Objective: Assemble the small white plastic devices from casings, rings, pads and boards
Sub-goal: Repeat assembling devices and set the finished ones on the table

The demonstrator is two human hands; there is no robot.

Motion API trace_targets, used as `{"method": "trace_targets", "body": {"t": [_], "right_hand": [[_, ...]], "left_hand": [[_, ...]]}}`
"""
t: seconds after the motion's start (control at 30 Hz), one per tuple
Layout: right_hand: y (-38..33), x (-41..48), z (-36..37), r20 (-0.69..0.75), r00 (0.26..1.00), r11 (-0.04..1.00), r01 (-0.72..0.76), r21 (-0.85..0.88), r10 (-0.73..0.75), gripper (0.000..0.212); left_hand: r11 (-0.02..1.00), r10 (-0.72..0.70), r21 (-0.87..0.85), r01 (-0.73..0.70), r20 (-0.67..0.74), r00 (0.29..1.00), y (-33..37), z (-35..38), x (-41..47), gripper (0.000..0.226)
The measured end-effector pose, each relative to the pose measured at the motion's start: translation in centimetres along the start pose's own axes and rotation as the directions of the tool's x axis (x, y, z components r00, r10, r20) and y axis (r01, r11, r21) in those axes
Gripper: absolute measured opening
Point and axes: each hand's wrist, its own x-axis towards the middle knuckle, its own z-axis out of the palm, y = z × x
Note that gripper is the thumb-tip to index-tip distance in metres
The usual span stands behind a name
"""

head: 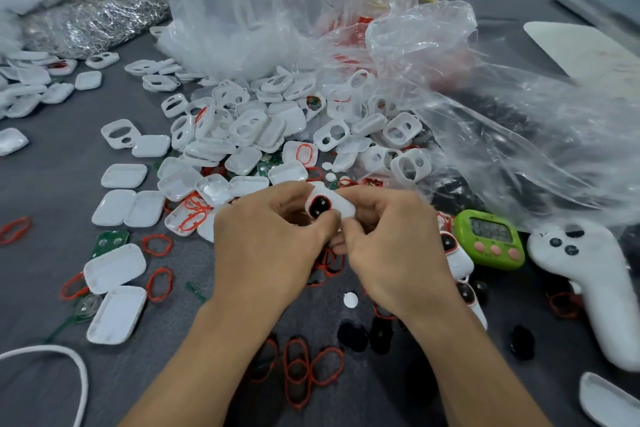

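White casings (263, 128) heap on the dark grey bench (52, 194). Red rings (313, 367) lie at six o'clock, with black pads (353, 336) beside them. Green boards (110, 241) lie at nine. At three is a lime-green timer (490, 239) with pink buttons (495, 250). The held casing (341, 206) shows black rimmed red.

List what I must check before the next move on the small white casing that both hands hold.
1. Grip: the left hand and the right hand both pinch the white casing: ok.
2. Pad: the black pad shows in the casing's opening: ok.
3. Ring: the red ring runs all the way around the pad: cannot tell, the hands cover its lower edge.
4. Board fitted behind the pad: cannot tell, the back is hidden.
5. Covers: the back covers lie on the table, left of the hands: ok.
6. Spare: a green board lies beside them: ok.
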Motion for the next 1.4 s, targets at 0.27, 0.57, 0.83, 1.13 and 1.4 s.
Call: {"method": "trace_targets", "body": {"t": [0.27, 0.57, 0.83, 1.13, 1.4], "right_hand": [[-0.8, -0.6, 0.8, 0.058, 0.997, 0.981, -0.054, 0.186, 0.044, 0.035], [-0.8, 0.4, -0.5, 0.105, 0.992, 0.837, -0.116, 0.535, 0.071, 0.031], [-0.6, 0.1, 1.6, 0.018, 0.999, 0.901, -0.033, 0.433, 0.028, 0.032], [-0.6, -0.2, 2.9, -0.075, 0.997, 0.912, 0.022, 0.409, 0.010, 0.043], [-0.6, -0.6, 2.8, -0.050, 0.998, 0.864, -0.002, 0.504, 0.031, 0.043]], "left_hand": [[0.994, -0.026, -0.110, 0.026, -0.002, 1.000, -0.6, -0.4, 1.4, 0.008], [0.903, -0.077, -0.389, 0.181, 0.268, 0.960, -0.8, 0.7, 1.2, 0.031], [0.787, -0.098, -0.555, 0.268, 0.316, 0.944, -0.8, 1.0, 0.8, 0.015], [0.833, -0.028, -0.535, 0.138, 0.210, 0.977, -0.8, 1.2, 0.2, 0.024], [0.952, -0.006, -0.304, 0.039, 0.109, 0.994, -1.4, 0.9, -0.1, 0.010]]}}
